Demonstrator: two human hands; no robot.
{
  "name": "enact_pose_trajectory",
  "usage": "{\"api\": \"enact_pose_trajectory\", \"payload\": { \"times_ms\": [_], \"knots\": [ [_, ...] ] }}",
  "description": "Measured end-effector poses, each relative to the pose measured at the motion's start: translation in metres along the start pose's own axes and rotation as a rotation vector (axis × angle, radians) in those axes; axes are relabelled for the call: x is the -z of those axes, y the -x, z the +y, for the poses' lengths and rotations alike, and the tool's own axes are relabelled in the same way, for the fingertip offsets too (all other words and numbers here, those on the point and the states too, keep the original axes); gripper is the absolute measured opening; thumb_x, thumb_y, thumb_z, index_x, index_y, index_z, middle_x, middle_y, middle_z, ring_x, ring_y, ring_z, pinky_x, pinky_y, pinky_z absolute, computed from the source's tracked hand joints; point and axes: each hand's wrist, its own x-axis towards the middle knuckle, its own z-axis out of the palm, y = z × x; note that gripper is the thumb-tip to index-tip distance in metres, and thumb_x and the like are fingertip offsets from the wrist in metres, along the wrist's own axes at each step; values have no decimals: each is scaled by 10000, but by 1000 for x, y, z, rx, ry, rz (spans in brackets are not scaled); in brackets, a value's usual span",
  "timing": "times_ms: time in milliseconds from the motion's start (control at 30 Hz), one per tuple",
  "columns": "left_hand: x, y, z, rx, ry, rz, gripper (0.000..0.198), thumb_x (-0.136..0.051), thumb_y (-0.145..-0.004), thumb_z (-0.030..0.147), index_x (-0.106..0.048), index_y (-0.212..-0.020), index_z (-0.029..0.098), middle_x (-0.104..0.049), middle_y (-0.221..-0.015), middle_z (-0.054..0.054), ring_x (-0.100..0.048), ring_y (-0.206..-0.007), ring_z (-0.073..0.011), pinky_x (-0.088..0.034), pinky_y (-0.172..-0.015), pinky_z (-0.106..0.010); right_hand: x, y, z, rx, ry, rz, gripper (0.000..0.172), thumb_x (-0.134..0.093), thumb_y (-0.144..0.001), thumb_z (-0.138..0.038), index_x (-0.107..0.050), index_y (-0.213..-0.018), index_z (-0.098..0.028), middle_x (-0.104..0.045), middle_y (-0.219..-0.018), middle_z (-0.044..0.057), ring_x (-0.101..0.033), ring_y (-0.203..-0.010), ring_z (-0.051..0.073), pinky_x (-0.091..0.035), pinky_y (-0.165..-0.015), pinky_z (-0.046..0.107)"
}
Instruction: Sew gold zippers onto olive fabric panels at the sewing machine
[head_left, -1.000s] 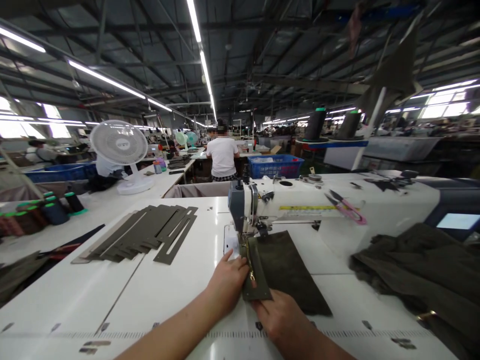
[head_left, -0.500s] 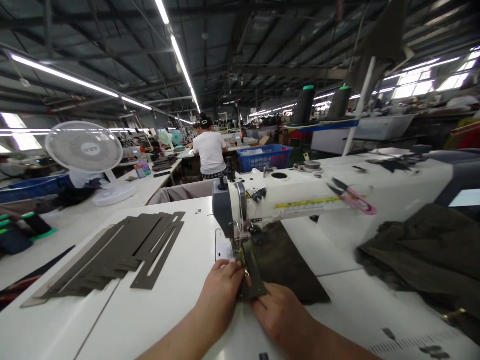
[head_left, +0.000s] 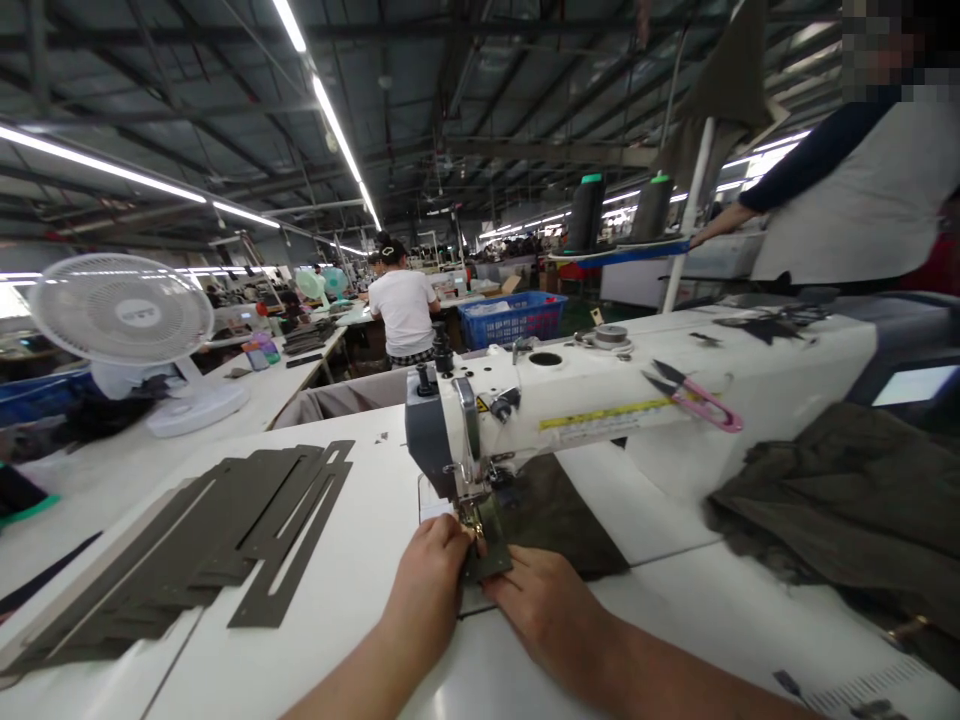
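A white sewing machine [head_left: 480, 440] has an olive fabric strip [head_left: 495, 545] under its presser foot. Brass-coloured zipper teeth [head_left: 474, 518] show along the strip, close to the needle. My left hand [head_left: 427, 565], fingers bent and pressed together, grips the strip's left edge beside the foot. At the near right corner, my right hand [head_left: 547, 610] pinches the same strip, its fingertips partly under the cloth. A larger dark olive fabric panel [head_left: 562, 520] lies flat to the right, reaching beneath the machine arm.
Overlapping slotted olive pieces [head_left: 195, 540] lie on the left. Pink-handled scissors [head_left: 697, 398] rest on the machine arm. Crumpled olive cloth [head_left: 840, 500] is at the right. A white fan [head_left: 124, 310] stands at the far left. A person [head_left: 862, 190] reaches toward the thread stand [head_left: 637, 250].
The strip has advanced a little under the foot, and both hands have moved forward with it. My view has turned slightly. A person has come into view at the upper right.
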Motion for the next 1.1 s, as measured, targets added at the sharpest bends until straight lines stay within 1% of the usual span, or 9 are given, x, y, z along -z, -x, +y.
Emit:
{"api": "enact_pose_trajectory", "payload": {
  "times_ms": [167, 233, 300, 367, 467, 533, 667, 833, 1100],
  "knots": [
    [8, 10, 4, 64, 78, 71, 264, -459, -743, 75, -620, -928, 172, -603, -926, -72, -569, -847, -205, -478, -753, -333, 16, -5, -2, -219, -67, -20, 88, -519, -820, -151, -588, -874, -159, -603, -863, 53, -536, -822, 189, -429, -739, 313],
    [15, 13, 11, 193, 53, 92, 174, -462, -811, 186, -633, -779, 171, -619, -795, -52, -586, -732, -194, -476, -659, -312, 18, -11, 1, -316, -43, -77, 144, -609, -755, -209, -598, -885, -150, -588, -910, 79, -523, -881, 232, -420, -777, 363],
    [20, 16, 17, 366, 53, 60, 370, -417, -871, 321, -599, -586, 171, -591, -591, -24, -570, -572, -174, -452, -552, -288, 18, -17, 6, -372, -67, -150, 173, -627, -731, -221, -610, -884, -143, -587, -923, 88, -531, -897, 236, -419, -784, 352],
    [20, 20, 21, 430, 128, 23, 456, -388, -890, 358, -590, -527, 171, -582, -519, -12, -563, -512, -158, -446, -517, -269, 16, -23, 14, -372, -102, -191, 125, -554, -771, -169, -621, -874, -145, -602, -901, 77, -555, -864, 200, -419, -769, 300],
    [16, 27, 23, 212, 188, 83, 189, -515, -834, 278, -673, -835, 174, -682, -832, -47, -628, -759, -180, -498, -678, -287, 11, -28, 24, -371, -98, -191, 208, -426, -823, -104, -631, -817, -142, -624, -832, 69, -580, -784, 166, -416, -717, 258],
    [11, 30, 24, -19, 109, 102, 251, -563, -803, 224, -618, -1044, 177, -644, -1054, -76, -599, -933, -206, -486, -800, -331, 7, -28, 27, -392, -86, -171, 221, -412, -817, -85, -626, -792, -134, -633, -808, 69, -586, -763, 164, -412, -684, 246],
    [6, 26, 23, -284, -120, 39, 189, -461, -856, 139, -618, -959, 155, -661, -989, -83, -606, -896, -211, -484, -798, -364, 1, -28, 29, -434, -67, -128, 168, -481, -740, -63, -618, -784, -150, -651, -826, 52, -591, -783, 157, -401, -649, 214],
    [3, 19, 19, -318, -213, -43, 169, -440, -847, 109, -603, -825, 145, -669, -808, -58, -625, -708, -189, -501, -649, -318, 0, -29, 31, -488, -7, -132, 164, -476, -714, -83, -601, -656, -172, -647, -679, 31, -600, -634, 151, -338, -522, 212],
    [3, 18, 18, -311, -185, -37, 218, -393, -838, 122, -604, -798, 155, -662, -758, -50, -614, -680, -180, -495, -660, -312, -3, -37, 31, -576, 105, -193, 167, -460, -780, -185, -614, -725, -156, -663, -737, 78, -614, -680, 179, -320, -551, 241]
  ]
}}
